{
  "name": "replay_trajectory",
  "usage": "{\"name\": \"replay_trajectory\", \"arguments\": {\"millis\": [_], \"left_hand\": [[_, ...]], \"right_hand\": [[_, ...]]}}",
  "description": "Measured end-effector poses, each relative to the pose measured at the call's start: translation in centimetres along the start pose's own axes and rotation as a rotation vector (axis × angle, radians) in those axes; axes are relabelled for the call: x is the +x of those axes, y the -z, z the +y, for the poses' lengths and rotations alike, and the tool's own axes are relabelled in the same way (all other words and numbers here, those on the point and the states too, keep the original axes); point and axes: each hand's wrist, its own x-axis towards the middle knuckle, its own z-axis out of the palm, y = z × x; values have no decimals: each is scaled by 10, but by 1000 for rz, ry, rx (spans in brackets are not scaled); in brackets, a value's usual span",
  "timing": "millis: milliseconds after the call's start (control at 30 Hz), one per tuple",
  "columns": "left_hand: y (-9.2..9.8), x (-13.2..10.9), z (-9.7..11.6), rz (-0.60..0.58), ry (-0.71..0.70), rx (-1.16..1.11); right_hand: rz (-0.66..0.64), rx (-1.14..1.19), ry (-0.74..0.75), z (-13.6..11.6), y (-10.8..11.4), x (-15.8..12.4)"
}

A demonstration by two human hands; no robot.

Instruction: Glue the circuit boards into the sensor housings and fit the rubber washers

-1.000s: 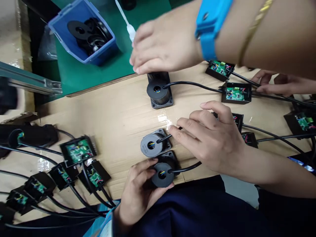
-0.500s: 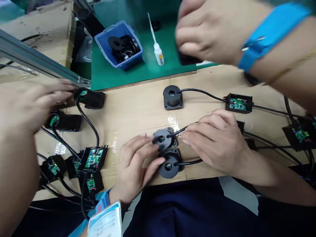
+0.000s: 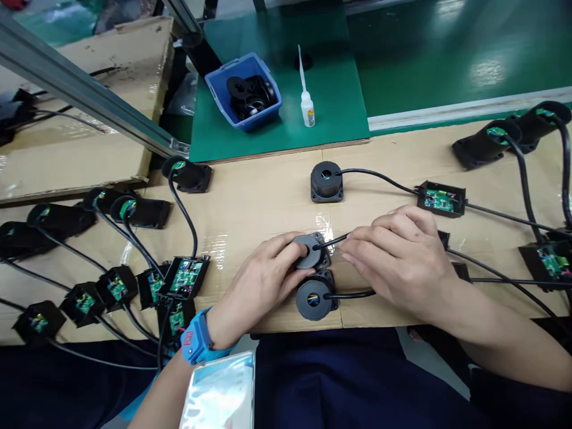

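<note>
My left hand (image 3: 274,271) is closed on the near side of a round black housing (image 3: 314,255) with a square flange, a fingertip by its centre hole. My right hand (image 3: 395,259) pinches the black cable (image 3: 332,242) that comes out of this housing. Just below, close to the cardboard's front edge, lies a second such housing (image 3: 308,305), its coloured wires showing in the hole. Its cable (image 3: 353,294) runs under my right hand. Farther back stands a third housing (image 3: 326,179), wired to a small open box with a green circuit board (image 3: 441,199).
Cabled black housings (image 3: 142,211) and circuit-board boxes (image 3: 185,277) crowd the left. More housings (image 3: 487,145) stand at the right. On the green mat (image 3: 286,140) are a blue bin (image 3: 243,122) of black parts and a white needle-nosed bottle (image 3: 307,110). A metal rail (image 3: 89,83) slants across the upper left.
My left hand has moved right and closed on the upper housing. Another person's arms at the left and upper right have left the view. My right hand stays at the cable.
</note>
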Motion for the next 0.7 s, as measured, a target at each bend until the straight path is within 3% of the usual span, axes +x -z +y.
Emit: {"name": "replay_trajectory", "arguments": {"millis": [133, 267, 333, 500, 600, 700], "left_hand": [[4, -18, -2, 143, -95, -68], [-14, -46, 7, 291, -257, 0], [-29, -56, 13, 340, -228, 12], [-59, -64, 21, 353, 39, -201], [-60, -63, 23, 301, 125, -187], [-56, -60, 25, 309, 72, -116]], "right_hand": [[19, -16, 3, 1, 1, 0], [3, -39, -15, 1, 1, 0], [-20, -52, -34, 1, 1, 1], [-28, -65, -48, 2, 1, -1], [-42, -76, -35, 2, 2, -2], [-29, -76, -34, 2, 3, -3]]}}
